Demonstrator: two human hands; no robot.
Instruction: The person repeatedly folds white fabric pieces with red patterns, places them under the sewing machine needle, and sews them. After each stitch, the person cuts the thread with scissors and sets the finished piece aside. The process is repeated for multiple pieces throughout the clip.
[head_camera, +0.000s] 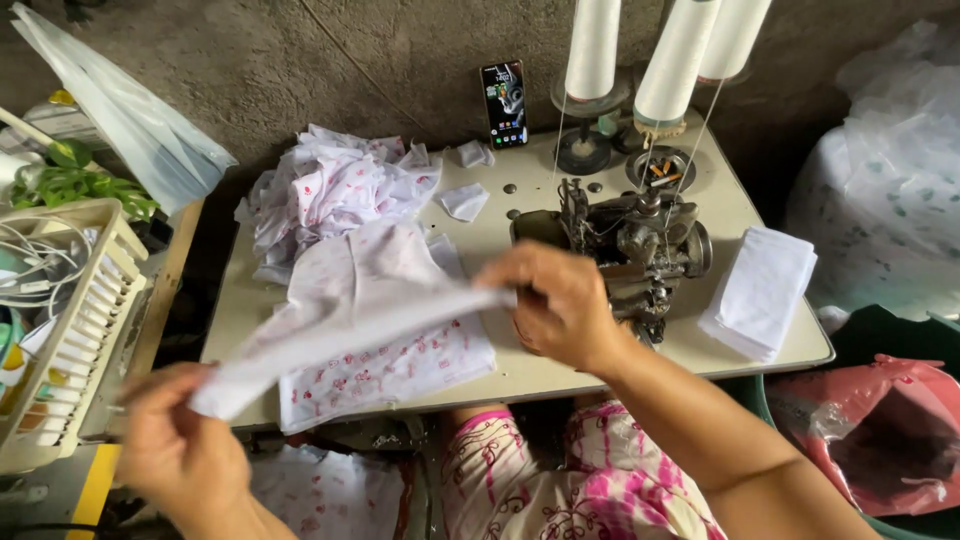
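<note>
Head view: left hand at seven o'clock and right hand at center pinch a white printed cloth strip taut; best keep tension even above the beige tabletop, feeding toward the grey overlock sewing machine.

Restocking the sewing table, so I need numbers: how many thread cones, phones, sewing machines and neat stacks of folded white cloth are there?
Thread cones: 3
Phone: 1
Sewing machine: 1
Folded white cloth stack: 1
Total: 6

A white fabric piece with small red print stretches taut and folded into a long band, slanting from lower left of the frame up to centre; its ends are pinched; it hangs above the table edge.
</note>
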